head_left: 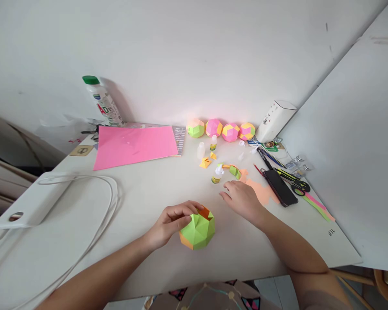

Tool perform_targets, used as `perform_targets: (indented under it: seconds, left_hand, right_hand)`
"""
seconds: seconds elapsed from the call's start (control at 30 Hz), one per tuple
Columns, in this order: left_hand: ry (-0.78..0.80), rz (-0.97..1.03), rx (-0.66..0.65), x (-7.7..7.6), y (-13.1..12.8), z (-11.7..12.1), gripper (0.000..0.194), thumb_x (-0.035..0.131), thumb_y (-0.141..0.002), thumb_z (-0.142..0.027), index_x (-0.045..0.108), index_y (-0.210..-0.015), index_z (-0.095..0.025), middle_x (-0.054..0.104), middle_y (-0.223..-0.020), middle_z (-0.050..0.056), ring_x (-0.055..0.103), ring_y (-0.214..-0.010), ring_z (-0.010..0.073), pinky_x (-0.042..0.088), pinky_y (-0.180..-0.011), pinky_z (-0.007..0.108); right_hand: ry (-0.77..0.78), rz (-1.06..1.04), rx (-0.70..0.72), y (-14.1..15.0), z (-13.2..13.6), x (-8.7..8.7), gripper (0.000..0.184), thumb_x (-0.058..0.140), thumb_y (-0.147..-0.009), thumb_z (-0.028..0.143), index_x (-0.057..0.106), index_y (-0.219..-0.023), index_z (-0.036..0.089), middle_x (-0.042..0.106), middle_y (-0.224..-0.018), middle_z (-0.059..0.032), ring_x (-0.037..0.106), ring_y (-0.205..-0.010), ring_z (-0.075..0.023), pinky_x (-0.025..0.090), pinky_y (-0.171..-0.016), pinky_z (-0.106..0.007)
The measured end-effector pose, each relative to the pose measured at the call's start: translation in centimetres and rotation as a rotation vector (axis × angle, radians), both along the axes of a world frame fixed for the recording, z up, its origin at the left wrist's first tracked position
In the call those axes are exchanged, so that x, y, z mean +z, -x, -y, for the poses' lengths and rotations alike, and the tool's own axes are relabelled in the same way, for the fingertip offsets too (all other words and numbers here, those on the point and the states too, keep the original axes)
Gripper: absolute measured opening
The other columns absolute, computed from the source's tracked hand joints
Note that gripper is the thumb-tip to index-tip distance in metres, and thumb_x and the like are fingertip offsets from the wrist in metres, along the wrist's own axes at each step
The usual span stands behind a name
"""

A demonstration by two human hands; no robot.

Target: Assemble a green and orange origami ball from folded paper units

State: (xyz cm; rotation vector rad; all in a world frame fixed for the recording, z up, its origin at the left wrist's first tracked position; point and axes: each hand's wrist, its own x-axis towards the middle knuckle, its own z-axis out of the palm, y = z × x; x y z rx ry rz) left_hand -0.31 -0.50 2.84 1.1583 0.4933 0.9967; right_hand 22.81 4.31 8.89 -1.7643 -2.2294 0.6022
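My left hand [176, 221] grips the upper left rim of a faceted paper ball [198, 232], light green with orange parts. The ball rests near the table's front edge, with a gap at its top where the orange inside shows. My right hand [241, 198] is held to the ball's upper right, thumb and fingers apart, with nothing visible in it. Closest to its fingertips stands a small glue bottle [217, 174] with a white nozzle. Beyond it lie folded orange paper pieces [205, 162] and a folded green piece [235, 172].
Several finished paper balls [214, 128] line the wall. Pink sheets [136, 146] lie at left, below a white bottle [105, 103]. A white cable [111, 206] loops by a white board [35, 202]. On the right are a black phone [280, 187], scissors [299, 189] and peach paper [261, 189].
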Motion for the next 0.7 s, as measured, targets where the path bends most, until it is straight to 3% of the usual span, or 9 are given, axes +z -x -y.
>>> perform_targets:
  seconds: [0.13, 0.2, 0.27, 0.4, 0.57, 0.7]
  left_hand:
    - [-0.07, 0.018, -0.016, 0.0, 0.1, 0.1, 0.015, 0.058, -0.091, -0.02, 0.073, -0.087, -0.021, 0.067, -0.09, 0.007, 0.055, -0.115, 0.0253, 0.044, -0.095, 0.039]
    - [-0.112, -0.003, -0.025, 0.0, 0.1, 0.1, 0.015, 0.059, -0.09, -0.021, 0.074, -0.087, -0.02, 0.066, -0.09, 0.008, 0.053, -0.116, 0.0251, 0.043, -0.096, 0.039]
    - [-0.147, -0.033, -0.006, 0.1, 0.2, 0.0, 0.014, 0.06, -0.09, -0.021, 0.074, -0.087, -0.02, 0.067, -0.087, 0.008, 0.053, -0.113, 0.024, 0.042, -0.098, 0.04]
    - [-0.196, -0.057, 0.017, 0.3, 0.3, -0.1, 0.013, 0.06, -0.09, -0.019, 0.073, -0.088, -0.02, 0.068, -0.089, 0.008, 0.052, -0.115, 0.0246, 0.041, -0.099, 0.042]
    - [-0.261, -0.068, 0.029, 0.5, 0.2, -0.2, 0.013, 0.06, -0.09, -0.02, 0.073, -0.088, -0.021, 0.07, -0.088, 0.007, 0.053, -0.116, 0.0262, 0.036, -0.104, 0.05]
    - [-0.284, -0.08, 0.039, 0.6, 0.3, -0.3, 0.014, 0.059, -0.09, -0.02, 0.074, -0.091, -0.022, 0.07, -0.09, 0.008, 0.051, -0.119, 0.0265, 0.038, -0.102, 0.049]
  right_hand:
    - [0.082, -0.22, 0.297, 0.4, 1.4, 1.8, 0.013, 0.057, -0.089, 0.028, 0.066, -0.087, 0.018, 0.07, -0.089, -0.0059, 0.064, -0.088, -0.0192, 0.049, -0.08, -0.032]
    - [0.141, -0.394, 0.475, 0.5, 1.7, 1.9, 0.015, 0.058, -0.09, 0.029, 0.066, -0.096, 0.019, 0.069, -0.101, -0.0057, 0.062, -0.098, -0.0176, 0.048, -0.088, -0.031]
    - [0.214, -0.489, 0.545, 0.7, 1.7, 1.7, 0.02, 0.06, -0.089, 0.03, 0.065, -0.104, 0.019, 0.066, -0.109, -0.0068, 0.06, -0.104, -0.018, 0.047, -0.093, -0.033]
    - [0.316, -0.55, 0.488, 0.8, 1.4, 1.0, 0.025, 0.064, -0.085, 0.031, 0.065, -0.106, 0.018, 0.065, -0.11, -0.0084, 0.059, -0.105, -0.0201, 0.048, -0.092, -0.036]
    - [0.586, -0.596, 0.497, 1.1, 1.3, 0.6, 0.028, 0.062, -0.087, 0.031, 0.064, -0.113, 0.018, 0.067, -0.111, -0.0081, 0.061, -0.105, -0.0199, 0.047, -0.091, -0.037]
    - [0.761, -0.696, 0.39, 1.3, 1.2, 0.0, 0.033, 0.064, -0.085, 0.035, 0.062, -0.113, 0.016, 0.067, -0.107, -0.0098, 0.063, -0.099, -0.0199, 0.049, -0.083, -0.035]
